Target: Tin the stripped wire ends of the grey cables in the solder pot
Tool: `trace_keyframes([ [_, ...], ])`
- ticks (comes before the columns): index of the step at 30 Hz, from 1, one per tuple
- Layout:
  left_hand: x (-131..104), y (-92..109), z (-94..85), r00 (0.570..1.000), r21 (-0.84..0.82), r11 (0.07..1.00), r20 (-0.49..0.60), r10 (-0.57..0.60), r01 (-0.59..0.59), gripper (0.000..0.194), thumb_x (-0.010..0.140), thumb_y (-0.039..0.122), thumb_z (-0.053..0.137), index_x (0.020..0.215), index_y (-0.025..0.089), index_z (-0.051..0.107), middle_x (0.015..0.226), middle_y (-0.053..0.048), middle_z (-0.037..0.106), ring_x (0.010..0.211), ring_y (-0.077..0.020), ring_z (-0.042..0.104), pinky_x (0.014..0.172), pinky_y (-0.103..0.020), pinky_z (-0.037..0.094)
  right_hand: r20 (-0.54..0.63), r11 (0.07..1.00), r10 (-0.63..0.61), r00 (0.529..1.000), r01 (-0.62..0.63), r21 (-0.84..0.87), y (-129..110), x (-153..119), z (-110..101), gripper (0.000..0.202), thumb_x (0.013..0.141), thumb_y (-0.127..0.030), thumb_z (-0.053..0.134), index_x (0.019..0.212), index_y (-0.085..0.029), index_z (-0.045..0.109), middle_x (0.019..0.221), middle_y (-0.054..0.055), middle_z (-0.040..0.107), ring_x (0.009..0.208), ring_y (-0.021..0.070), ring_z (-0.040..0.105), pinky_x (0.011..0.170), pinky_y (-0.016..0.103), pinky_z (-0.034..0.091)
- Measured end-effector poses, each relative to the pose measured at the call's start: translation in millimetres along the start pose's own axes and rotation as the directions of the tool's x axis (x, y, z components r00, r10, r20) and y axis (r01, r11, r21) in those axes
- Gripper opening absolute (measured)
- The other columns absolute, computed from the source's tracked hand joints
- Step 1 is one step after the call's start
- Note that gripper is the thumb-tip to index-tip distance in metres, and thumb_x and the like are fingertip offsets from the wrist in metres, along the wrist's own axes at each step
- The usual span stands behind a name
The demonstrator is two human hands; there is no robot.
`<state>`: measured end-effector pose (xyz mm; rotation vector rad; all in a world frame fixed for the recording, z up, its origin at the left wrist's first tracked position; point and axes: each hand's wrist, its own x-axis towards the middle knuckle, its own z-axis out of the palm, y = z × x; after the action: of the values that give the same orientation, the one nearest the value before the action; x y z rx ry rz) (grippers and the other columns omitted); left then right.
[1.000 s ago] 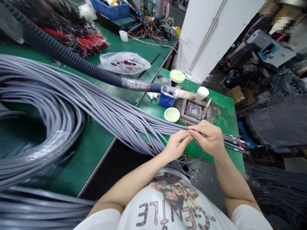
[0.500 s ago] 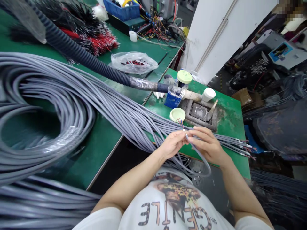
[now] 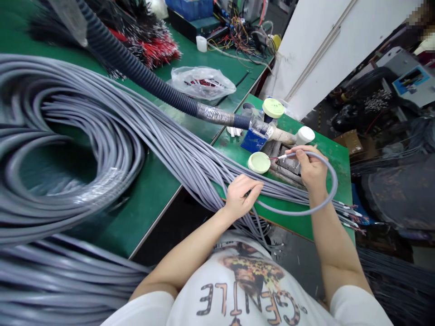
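Observation:
Between the thumb and fingers of my right hand [image 3: 311, 166] is the stripped end of a grey cable [image 3: 332, 181]. Its thin coloured wires point left, with their tips at the rim of a shallow pale green dish [image 3: 258, 163]. From my right hand the cable loops down and back left, passing under my left hand [image 3: 242, 194]. That hand hovers over the cable bundle [image 3: 190, 156], fingers curled and thumb close to the forefinger, with nothing visible in the pinch. Behind my right hand sits a dirty metal solder pot [image 3: 277, 172], partly hidden.
A ribbed black hose [image 3: 156, 88] crosses above the bench to a blue box [image 3: 254, 138]. Near it stand a pale green-lidded jar [image 3: 273, 107] and a white tub [image 3: 305, 135]. Large coils of grey cable [image 3: 112, 181] fill the left side. A plastic bag [image 3: 204, 83] lies farther back.
My right hand has carried the cable end away from my left hand, forward and right, turning its wires toward the dish. My left hand has let go of that end.

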<state>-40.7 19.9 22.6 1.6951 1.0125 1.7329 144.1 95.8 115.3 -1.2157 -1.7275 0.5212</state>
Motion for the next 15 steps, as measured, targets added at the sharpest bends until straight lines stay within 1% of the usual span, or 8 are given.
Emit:
trace_keyframes([
  [3,-2.4,-7.9,1.3,1.000,0.015,1.000,0.003,0.012,-0.012,0.013,0.087,0.020,0.058,0.086,0.017,0.070,0.075,-0.005,0.072,0.069,-0.0150,0.060,0.068,-0.031,0.046,0.079,0.997,0.034,0.996,-0.039,0.062,8.9,9.6,9.3,0.020,0.089,-0.038,0.057,0.090,-0.021,0.068,0.082,0.003,0.073,0.076,0.0185,0.071,0.074,0.035,0.060],
  [6,-3.2,-11.0,1.5,1.000,-0.007,1.000,0.003,0.016,-0.016,0.012,0.086,0.018,0.058,0.088,0.017,0.069,0.077,-0.005,0.072,0.069,-0.0149,0.060,0.068,-0.031,0.047,0.137,0.995,0.049,0.989,-0.061,0.081,14.5,14.5,16.3,0.019,0.089,-0.037,0.058,0.089,-0.021,0.068,0.083,0.003,0.073,0.076,0.0187,0.071,0.074,0.035,0.060],
  [10,-2.9,-12.0,0.8,1.000,-0.020,1.000,0.016,0.007,-0.007,0.012,0.086,0.018,0.058,0.089,0.018,0.069,0.078,-0.005,0.071,0.070,-0.0150,0.060,0.069,-0.031,0.047,0.165,0.993,0.078,0.983,-0.092,0.076,20.2,18.4,23.1,0.018,0.088,-0.037,0.059,0.090,-0.021,0.067,0.083,0.003,0.073,0.076,0.0186,0.070,0.073,0.034,0.059],
  [15,-2.6,-12.7,1.1,1.000,-0.030,1.000,0.016,0.001,-0.001,0.012,0.087,0.019,0.057,0.088,0.018,0.069,0.077,-0.004,0.071,0.069,-0.0147,0.060,0.069,-0.031,0.047,0.198,0.996,0.090,0.976,-0.094,0.010,23.8,21.6,27.9,0.018,0.088,-0.036,0.058,0.088,-0.021,0.068,0.081,0.003,0.073,0.075,0.0177,0.069,0.073,0.033,0.058],
])
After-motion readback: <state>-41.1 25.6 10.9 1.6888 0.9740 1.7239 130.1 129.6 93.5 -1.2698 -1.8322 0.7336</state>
